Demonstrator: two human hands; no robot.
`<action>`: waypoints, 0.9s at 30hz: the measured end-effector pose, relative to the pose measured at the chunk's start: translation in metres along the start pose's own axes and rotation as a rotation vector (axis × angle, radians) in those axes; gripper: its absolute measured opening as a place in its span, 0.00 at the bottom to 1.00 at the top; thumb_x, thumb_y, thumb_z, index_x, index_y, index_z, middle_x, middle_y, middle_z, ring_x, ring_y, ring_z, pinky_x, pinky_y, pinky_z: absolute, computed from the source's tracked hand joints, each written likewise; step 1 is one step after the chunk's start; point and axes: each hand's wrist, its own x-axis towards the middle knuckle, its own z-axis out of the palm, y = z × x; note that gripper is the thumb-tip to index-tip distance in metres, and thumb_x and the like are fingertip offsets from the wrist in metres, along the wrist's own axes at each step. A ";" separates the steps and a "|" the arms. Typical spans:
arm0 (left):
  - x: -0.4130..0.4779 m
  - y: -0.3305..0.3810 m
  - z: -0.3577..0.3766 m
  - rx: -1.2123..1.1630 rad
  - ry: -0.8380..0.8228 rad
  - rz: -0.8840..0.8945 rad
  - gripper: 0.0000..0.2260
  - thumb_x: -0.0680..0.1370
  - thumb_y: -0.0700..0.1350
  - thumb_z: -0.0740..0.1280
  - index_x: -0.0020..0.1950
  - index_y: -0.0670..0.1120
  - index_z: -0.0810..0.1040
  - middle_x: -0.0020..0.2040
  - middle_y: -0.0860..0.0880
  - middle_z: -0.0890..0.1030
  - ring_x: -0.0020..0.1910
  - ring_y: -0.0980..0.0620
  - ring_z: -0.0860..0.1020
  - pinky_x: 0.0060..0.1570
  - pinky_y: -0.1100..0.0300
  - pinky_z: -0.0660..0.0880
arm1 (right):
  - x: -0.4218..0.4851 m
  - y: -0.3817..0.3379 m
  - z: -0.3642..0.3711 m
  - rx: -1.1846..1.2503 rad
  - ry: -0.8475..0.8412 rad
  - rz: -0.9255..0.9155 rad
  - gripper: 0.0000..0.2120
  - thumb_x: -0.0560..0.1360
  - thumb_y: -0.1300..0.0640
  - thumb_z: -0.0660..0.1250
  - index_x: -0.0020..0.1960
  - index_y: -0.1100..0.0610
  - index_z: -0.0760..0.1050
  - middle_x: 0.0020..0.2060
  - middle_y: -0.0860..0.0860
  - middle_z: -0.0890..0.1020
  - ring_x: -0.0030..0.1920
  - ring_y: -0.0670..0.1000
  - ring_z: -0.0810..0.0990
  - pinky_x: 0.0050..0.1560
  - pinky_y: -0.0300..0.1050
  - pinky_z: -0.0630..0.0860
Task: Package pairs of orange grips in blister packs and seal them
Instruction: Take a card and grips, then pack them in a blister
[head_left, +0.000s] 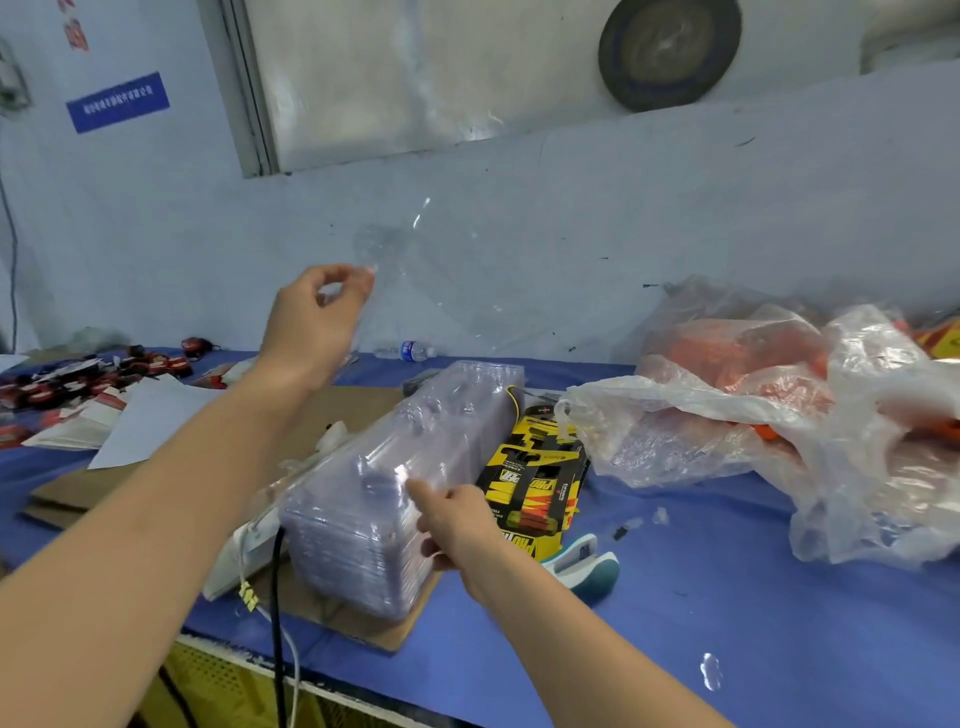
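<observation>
A tall stack of clear blister packs (410, 467) lies on its side on cardboard on the blue table. My right hand (457, 519) rests on the stack's near right side, fingers against the plastic. My left hand (317, 317) is raised above the table and pinches the edge of one clear blister pack (441, 280), which hangs in the air before the wall. Orange grips (727, 353) show through crumpled clear plastic bags at the right. Yellow and black printed cards (535, 483) lie beside the stack.
A cardboard sheet (343, 405) covers the table's middle. Red and black small parts (78, 384) and white papers sit at the left. A water bottle (410, 351) lies by the wall. A white and teal tool (582, 561) lies near the cards. A black cable (278, 597) drops over the front edge.
</observation>
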 end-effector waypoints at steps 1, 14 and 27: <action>-0.001 0.006 -0.004 -0.116 -0.062 -0.016 0.14 0.78 0.60 0.65 0.58 0.52 0.77 0.55 0.51 0.81 0.46 0.58 0.78 0.45 0.66 0.73 | -0.001 -0.003 -0.008 -0.011 0.046 -0.061 0.17 0.80 0.44 0.61 0.43 0.58 0.73 0.36 0.53 0.78 0.30 0.49 0.76 0.32 0.43 0.72; -0.087 -0.016 0.063 -0.934 -1.213 -0.597 0.25 0.74 0.56 0.73 0.67 0.45 0.77 0.59 0.38 0.81 0.53 0.39 0.81 0.54 0.46 0.78 | -0.116 -0.049 -0.237 0.697 0.206 -0.622 0.21 0.72 0.47 0.67 0.64 0.51 0.74 0.54 0.49 0.84 0.53 0.51 0.84 0.48 0.44 0.80; -0.182 0.020 0.215 -0.563 -0.668 -0.474 0.10 0.85 0.45 0.57 0.60 0.41 0.74 0.48 0.40 0.85 0.38 0.43 0.85 0.31 0.57 0.81 | -0.197 0.079 -0.309 0.757 1.048 -0.499 0.13 0.81 0.51 0.63 0.63 0.52 0.71 0.49 0.50 0.81 0.45 0.51 0.85 0.45 0.42 0.81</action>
